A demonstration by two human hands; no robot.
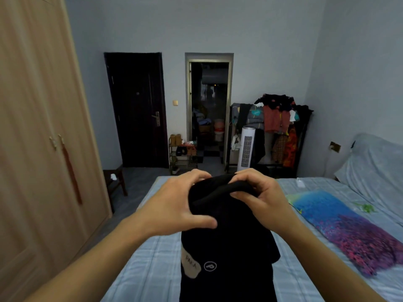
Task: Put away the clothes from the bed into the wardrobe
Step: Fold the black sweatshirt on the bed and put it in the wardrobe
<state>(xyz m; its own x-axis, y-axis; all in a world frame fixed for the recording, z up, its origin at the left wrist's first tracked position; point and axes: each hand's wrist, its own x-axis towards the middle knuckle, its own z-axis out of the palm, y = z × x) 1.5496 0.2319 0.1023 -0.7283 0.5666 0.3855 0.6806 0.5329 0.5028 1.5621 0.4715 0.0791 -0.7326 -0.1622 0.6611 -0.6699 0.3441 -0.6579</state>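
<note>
One black garment (pixel 226 236), one colourful cloth (pixel 349 229), two hands, one wardrobe (pixel 39 127)

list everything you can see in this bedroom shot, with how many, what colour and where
black garment: one, black with pale label, held up over the bed
checked bed sheet: one, light blue, below the garment
printed cloth: one, blue and purple, on the bed at right
wooden wardrobe: one, light wood, left, doors closed
dark door: one, closed, far wall
white tower fan: one, beside the clothes rack
clothes rack: one, black, loaded, far right
hands: left hand and right hand, both gripping the garment's top
</note>
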